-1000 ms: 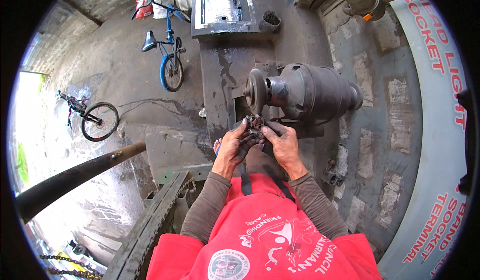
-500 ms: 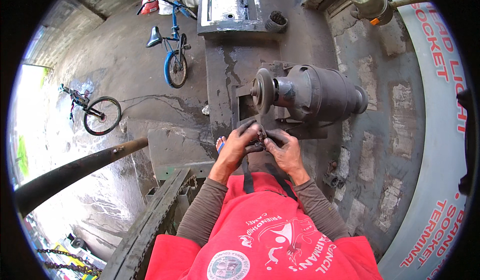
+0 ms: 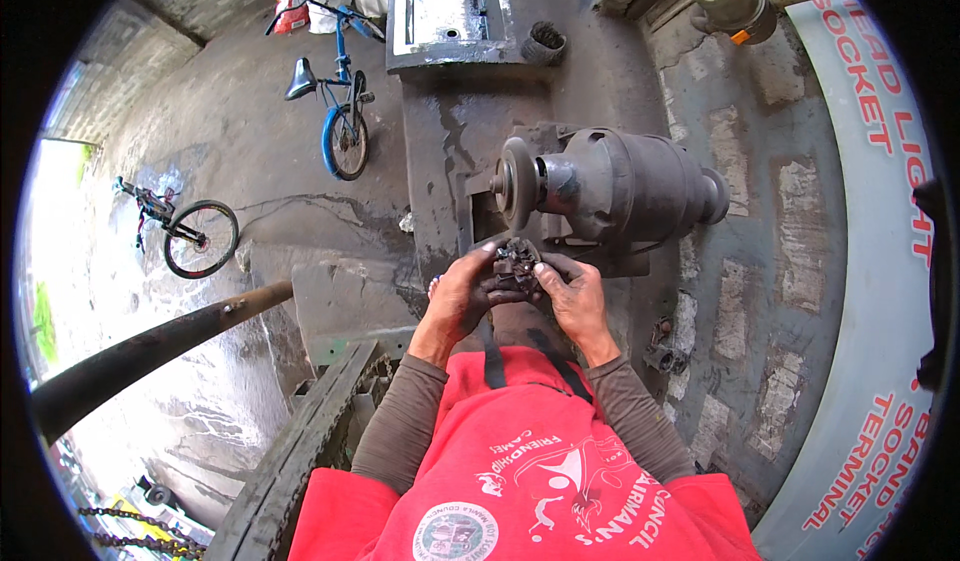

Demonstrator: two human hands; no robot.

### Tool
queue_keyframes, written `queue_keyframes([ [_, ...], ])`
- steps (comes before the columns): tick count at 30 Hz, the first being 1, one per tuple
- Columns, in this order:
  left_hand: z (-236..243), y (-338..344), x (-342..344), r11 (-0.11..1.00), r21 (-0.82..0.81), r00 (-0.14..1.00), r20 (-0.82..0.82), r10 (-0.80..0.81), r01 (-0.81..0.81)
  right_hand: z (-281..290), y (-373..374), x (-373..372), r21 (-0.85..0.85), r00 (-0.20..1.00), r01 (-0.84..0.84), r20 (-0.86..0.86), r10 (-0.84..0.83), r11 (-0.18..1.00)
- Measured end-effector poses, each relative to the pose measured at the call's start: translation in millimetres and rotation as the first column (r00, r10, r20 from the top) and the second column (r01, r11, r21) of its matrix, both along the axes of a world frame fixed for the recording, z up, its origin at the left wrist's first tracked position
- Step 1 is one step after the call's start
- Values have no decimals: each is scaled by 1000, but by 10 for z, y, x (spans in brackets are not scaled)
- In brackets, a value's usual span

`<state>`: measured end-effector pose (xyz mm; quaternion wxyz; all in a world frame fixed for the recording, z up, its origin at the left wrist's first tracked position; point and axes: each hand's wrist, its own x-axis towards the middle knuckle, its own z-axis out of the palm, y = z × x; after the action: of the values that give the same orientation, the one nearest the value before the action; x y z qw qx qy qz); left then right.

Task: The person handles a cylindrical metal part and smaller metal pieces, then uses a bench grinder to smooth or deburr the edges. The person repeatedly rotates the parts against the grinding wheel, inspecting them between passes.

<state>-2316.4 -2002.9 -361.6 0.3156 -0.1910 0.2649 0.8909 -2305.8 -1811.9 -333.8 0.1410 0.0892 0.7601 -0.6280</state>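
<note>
My left hand (image 3: pixel 462 296) and my right hand (image 3: pixel 575 301) are closed round a small, blackened metal part (image 3: pixel 516 263), with bits I cannot make out in detail; both thumbs lie against it and the fingertips are dark with grime. Just above it is the wheel (image 3: pixel 516 183) of a bench grinder, joined to a grey cylindrical motor (image 3: pixel 635 186) on a metal stand. The part shows apart from the wheel, slightly below its rim. My sleeved forearms rise from the lower edge over my red shirt (image 3: pixel 520 471).
A grey metal trough (image 3: pixel 420 63) and bucket (image 3: pixel 543 46) stand ahead. Two bicycles (image 3: pixel 343 131) (image 3: pixel 200 239) are at left, near a slanting pipe (image 3: pixel 150 356). A wooden beam (image 3: pixel 300 451) and chains lie lower left. A lamp-like fixture (image 3: pixel 725 1) and signboard (image 3: pixel 870 311) border the right.
My hands have shifted a little; the part, mostly covered by my fingers half a second ago, now shows more fully, turned between them.
</note>
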Motion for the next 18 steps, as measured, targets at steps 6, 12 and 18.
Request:
queue_keyframes([
  [6,-49,94,-30,973,-220,997,-52,60,-70,59,-96,-57,-50,999,-18,-29,17,999],
  [12,-142,122,-35,976,-206,996,27,80,-73,-4,-89,-179,16,994,-107,18,107,994],
  [18,-198,143,-49,981,-167,990,81,118,-103,-29,-114,-320,49,986,-165,21,164,985],
])
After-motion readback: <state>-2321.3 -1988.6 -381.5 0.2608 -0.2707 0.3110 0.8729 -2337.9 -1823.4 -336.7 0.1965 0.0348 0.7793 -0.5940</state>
